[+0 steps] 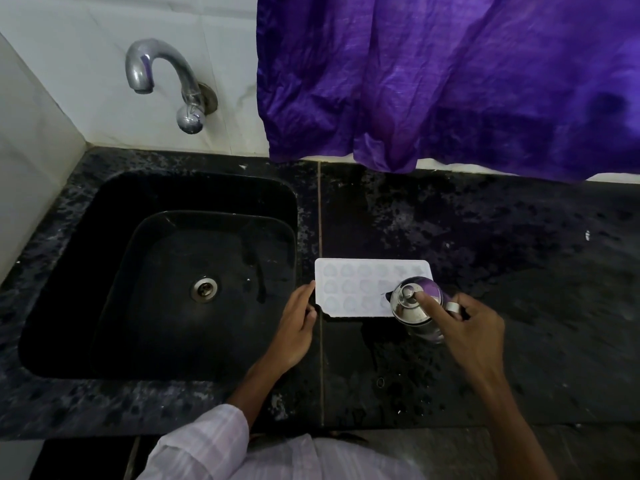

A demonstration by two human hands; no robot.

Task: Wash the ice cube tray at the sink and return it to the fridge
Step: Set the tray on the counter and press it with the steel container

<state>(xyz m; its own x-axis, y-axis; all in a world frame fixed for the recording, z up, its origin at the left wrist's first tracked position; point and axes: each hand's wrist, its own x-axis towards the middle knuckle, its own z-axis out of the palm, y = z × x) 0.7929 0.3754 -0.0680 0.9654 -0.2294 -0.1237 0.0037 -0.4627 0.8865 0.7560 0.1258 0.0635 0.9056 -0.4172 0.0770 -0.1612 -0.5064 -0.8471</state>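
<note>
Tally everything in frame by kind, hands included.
ice cube tray: 1
steel jug: 1
tap: 1
sink: 1
purple curtain: 1
hands: 2, left hand and right hand
Total: 7

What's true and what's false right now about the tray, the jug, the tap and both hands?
1. The white plastic ice cube tray lies on the black speckled counter, right of the black sink. True.
2. The left hand hangs free, touching nothing. False: it grips the tray's left edge.
3. The right hand holds a small steel lidded jug over the tray's right end. True.
4. Water runs from the curved chrome tap. False: no stream is visible.
</note>
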